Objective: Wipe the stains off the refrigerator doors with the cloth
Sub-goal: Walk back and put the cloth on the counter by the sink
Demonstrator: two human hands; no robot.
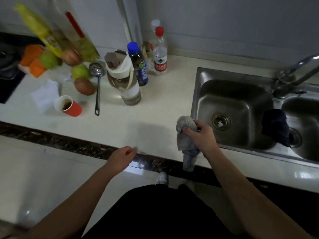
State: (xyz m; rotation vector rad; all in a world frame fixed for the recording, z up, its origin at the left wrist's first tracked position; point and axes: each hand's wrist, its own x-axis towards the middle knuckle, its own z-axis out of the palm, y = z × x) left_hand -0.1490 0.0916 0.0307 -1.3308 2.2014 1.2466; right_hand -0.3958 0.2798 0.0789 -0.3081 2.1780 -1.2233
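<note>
Hands: right hand [200, 135] grips grey cloth [185, 123], bunched, tail hanging over table [155, 104] edge beside sink [233, 104]; left hand [120, 157] loosely curled, empty. Refrigerator doors not clearly in view. We'd refold cloth to flat face first, then wipe firmly.

- A pale countertop [155, 104] runs across the middle of the frame.
- A steel double sink [196, 94] sits at the right, with a faucet [293, 69] at its upper right.
- A dark rag [275, 126] hangs over the divider between the basins.
- A red paper cup [68, 106] lies on its side at the left, beside white paper [45, 94].
- A slotted ladle [97, 87] lies just right of the cup.
- A clear bottle [124, 78] with white bands stands at the centre, with a blue-capped bottle [139, 66] and a red-capped bottle [160, 52] behind it.
- Green fruit [79, 71], a brown fruit [84, 86] and orange carrot pieces [33, 59] lie at the upper left, near a large oil bottle [77, 37].
</note>
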